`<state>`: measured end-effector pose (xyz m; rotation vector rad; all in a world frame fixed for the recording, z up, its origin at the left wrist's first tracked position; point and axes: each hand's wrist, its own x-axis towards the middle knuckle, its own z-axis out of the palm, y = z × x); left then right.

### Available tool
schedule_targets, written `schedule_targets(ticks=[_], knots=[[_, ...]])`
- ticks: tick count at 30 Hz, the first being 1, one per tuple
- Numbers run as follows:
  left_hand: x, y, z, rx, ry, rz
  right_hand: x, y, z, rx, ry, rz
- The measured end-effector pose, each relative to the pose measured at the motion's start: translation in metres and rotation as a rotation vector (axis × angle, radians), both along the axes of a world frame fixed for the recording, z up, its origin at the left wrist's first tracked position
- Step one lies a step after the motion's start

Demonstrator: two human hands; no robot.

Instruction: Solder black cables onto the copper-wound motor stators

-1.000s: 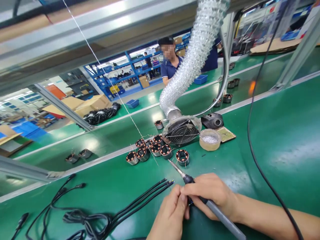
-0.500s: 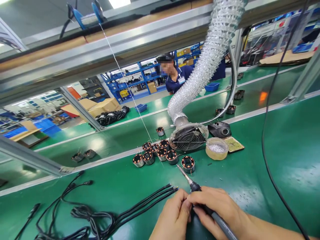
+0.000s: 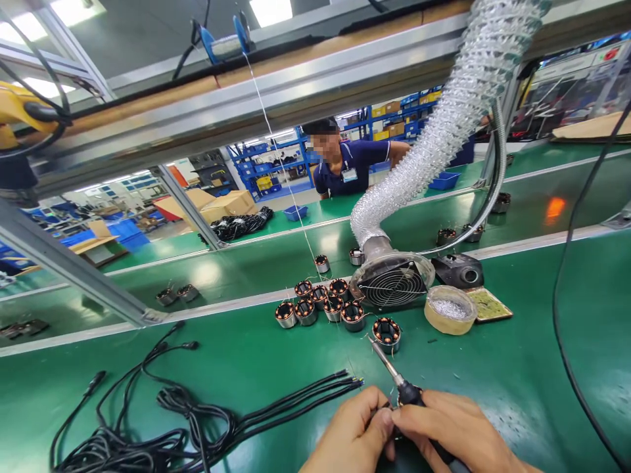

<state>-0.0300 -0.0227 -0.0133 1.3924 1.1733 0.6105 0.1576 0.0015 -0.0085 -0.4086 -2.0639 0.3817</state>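
My right hand (image 3: 456,427) is closed round the grip of a soldering iron (image 3: 390,364), its metal tip pointing up and left. My left hand (image 3: 355,427) is pinched at the right hand's fingertips; what lies between its fingers is mostly hidden. Just beyond the iron's tip stands a wound motor stator (image 3: 394,344) with copper coils. Several more stators (image 3: 306,315) are grouped behind it to the left. Black cables (image 3: 296,405) lie left of my hands, their stripped, coloured wire ends close to my left hand.
A fume extractor fan (image 3: 394,287) with a silver duct (image 3: 438,131) stands behind the stators. Right of it are a round tub (image 3: 449,323), a sponge tray (image 3: 494,306) and a black holder (image 3: 458,270). Solder wire hangs from a spool (image 3: 224,47). A co-worker (image 3: 352,161) stands opposite.
The view has shifted, so the bench things appear farther right. Both hands stay together with the soldering iron in the right. The co-worker's arm now reaches out toward the duct.
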Motion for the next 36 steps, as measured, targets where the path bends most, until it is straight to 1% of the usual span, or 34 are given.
schedule_targets(ticks=[3,5,8,9,11,13,16,19,21,23,28,30,33,36], knots=[[0.004,0.001,-0.007,-0.094,-0.088,0.074,0.002,0.001,-0.009,0.026,0.014,-0.005],[0.007,0.002,-0.009,-0.194,-0.166,0.105,0.003,0.0,-0.016,0.048,0.007,-0.024],[0.01,0.004,-0.007,-0.412,-0.323,0.085,0.005,-0.001,-0.021,0.062,-0.052,-0.063],[0.011,0.005,-0.005,-0.464,-0.37,0.071,0.005,-0.001,-0.022,0.067,-0.063,-0.078],[0.012,0.006,0.0,-0.514,-0.442,0.073,0.005,-0.002,-0.023,0.072,-0.055,-0.093],[0.013,0.005,0.005,-0.537,-0.476,0.111,0.004,-0.002,-0.021,0.069,-0.035,-0.089],[0.013,0.002,0.011,-0.547,-0.45,0.192,0.002,-0.002,-0.016,0.078,-0.028,-0.094],[0.014,0.0,0.01,-0.457,-0.367,0.249,0.0,-0.003,-0.01,0.043,-0.069,-0.101],[0.015,-0.001,0.008,-0.378,-0.33,0.267,0.0,-0.004,-0.007,0.016,-0.094,-0.098],[0.014,-0.001,0.007,-0.334,-0.316,0.273,0.0,-0.004,-0.005,0.006,-0.097,-0.106],[0.015,0.001,0.011,-0.372,-0.31,0.311,0.002,-0.005,-0.005,0.003,-0.049,-0.171],[0.015,0.0,0.013,-0.397,-0.314,0.325,0.002,-0.007,-0.005,-0.006,-0.036,-0.151],[0.016,-0.001,0.016,-0.422,-0.337,0.339,0.0,-0.009,-0.004,-0.004,-0.021,-0.079],[0.017,-0.002,0.017,-0.43,-0.386,0.353,-0.001,-0.005,-0.005,0.011,-0.019,-0.084]])
